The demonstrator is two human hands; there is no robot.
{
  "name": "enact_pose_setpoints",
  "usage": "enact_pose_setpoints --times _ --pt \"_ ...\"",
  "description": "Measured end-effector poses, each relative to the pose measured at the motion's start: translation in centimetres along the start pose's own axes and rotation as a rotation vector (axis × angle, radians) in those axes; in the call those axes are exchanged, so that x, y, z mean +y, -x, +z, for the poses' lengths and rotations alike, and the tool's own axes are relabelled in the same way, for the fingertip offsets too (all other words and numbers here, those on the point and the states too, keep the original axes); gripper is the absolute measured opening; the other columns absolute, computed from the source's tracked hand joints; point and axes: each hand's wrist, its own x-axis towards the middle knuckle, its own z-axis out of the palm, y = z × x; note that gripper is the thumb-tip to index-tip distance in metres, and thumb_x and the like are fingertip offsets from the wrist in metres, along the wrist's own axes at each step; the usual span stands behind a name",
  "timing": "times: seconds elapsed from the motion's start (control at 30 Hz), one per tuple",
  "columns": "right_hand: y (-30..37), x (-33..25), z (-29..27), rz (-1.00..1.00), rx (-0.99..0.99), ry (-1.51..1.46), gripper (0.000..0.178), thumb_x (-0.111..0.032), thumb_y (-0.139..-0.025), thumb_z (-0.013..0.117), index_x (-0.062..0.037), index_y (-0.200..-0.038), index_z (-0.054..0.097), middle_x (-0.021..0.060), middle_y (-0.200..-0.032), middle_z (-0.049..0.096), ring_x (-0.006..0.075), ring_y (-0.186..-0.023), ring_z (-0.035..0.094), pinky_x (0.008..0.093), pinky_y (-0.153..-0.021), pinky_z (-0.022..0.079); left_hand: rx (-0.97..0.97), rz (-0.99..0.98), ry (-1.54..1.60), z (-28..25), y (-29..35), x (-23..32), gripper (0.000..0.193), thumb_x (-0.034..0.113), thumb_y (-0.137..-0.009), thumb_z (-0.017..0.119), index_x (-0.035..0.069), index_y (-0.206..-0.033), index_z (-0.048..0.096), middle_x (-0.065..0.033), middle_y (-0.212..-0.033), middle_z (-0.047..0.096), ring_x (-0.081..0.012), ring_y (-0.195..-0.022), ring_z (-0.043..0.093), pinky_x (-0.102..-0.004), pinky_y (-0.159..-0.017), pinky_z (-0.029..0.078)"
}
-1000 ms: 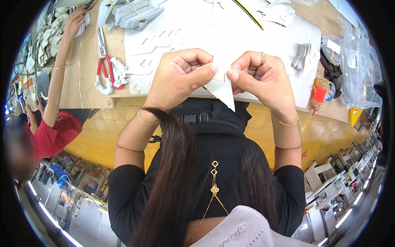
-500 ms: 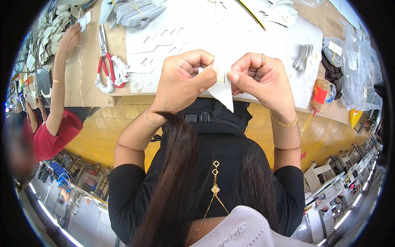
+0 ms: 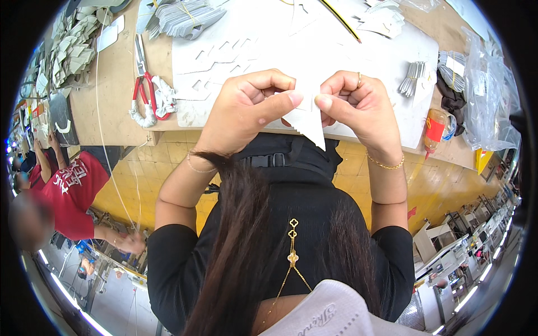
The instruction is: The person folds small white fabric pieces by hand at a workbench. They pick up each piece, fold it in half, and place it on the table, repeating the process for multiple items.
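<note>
A small white cut piece (image 3: 312,126) with a pointed lower end and a zigzag left edge is pinched between my two hands, above the table's near edge. My left hand (image 3: 252,106) is closed on its left side, the thumb pressed against the curled fingers. My right hand (image 3: 358,106) grips the upper right side between thumb and fingers. Whether it is paper, leather or cloth I cannot tell. Under and beyond my hands lies a large white sheet (image 3: 235,53) with cut-outs and outlines on it.
Red-handled scissors (image 3: 148,92) lie to the left, beside stacks of grey-white pieces (image 3: 185,19). A yellow-black pencil (image 3: 341,19) rests at the far side. Right: a bundle (image 3: 413,77), a red-labelled bottle (image 3: 435,131), clear plastic bags (image 3: 485,95). A co-worker in red (image 3: 78,185) is at left.
The white piece has shifted slightly right and turned a little in my fingers. My left thumb now lies straighter along it. At left, the co-worker's arm has swung back from the table.
</note>
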Motion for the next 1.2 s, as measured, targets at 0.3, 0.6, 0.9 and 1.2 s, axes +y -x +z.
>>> enact_pose_setpoints --times 0.3,0.6,0.9,1.2 --pt "0.0 0.1 0.0 -0.011 -0.003 0.056 0.018 -0.016 -0.091 0.073 0.0015 -0.092 0.067 0.0033 -0.075 0.067 0.0078 -0.069 0.065 0.0212 -0.066 0.054 0.021 -0.026 -0.056 0.1 0.1 0.1 0.011 0.006 -0.091 0.069 -0.004 -0.096 0.069 0.0032 -0.076 0.062 -0.0015 -0.066 0.056 -0.0200 -0.062 0.051" --pt "0.0 0.5 -0.2 -0.028 -0.003 0.022 0.016 -0.014 -0.090 0.073 0.0007 -0.091 0.066 0.0023 -0.073 0.066 0.0075 -0.067 0.063 0.0212 -0.065 0.053 0.008 -0.079 -0.022 0.5 0.1 0.2 0.010 0.006 -0.090 0.069 -0.003 -0.094 0.068 0.0050 -0.072 0.059 -0.0002 -0.063 0.054 -0.0195 -0.059 0.051" --pt "-0.3 2.0 -0.1 -0.096 -0.035 -0.080 0.014 -0.013 -0.091 0.072 -0.0011 -0.094 0.065 0.0008 -0.077 0.065 0.0074 -0.070 0.063 0.0219 -0.068 0.053 0.009 -0.058 0.048 0.6 -0.1 -1.0 0.006 0.003 -0.090 0.066 0.000 -0.086 0.063 0.0053 -0.076 0.057 0.0004 -0.064 0.049 -0.0166 -0.056 0.040" --pt "-0.4 1.8 0.0 -0.086 -0.019 -0.036 0.018 -0.015 -0.093 0.071 0.0013 -0.097 0.064 0.0022 -0.084 0.066 0.0073 -0.075 0.062 0.0219 -0.070 0.052 0.002 -0.041 -0.028 0.6 0.0 -0.7 0.008 0.006 -0.091 0.067 -0.002 -0.090 0.064 0.0043 -0.077 0.058 -0.0006 -0.065 0.050 -0.0173 -0.056 0.039"
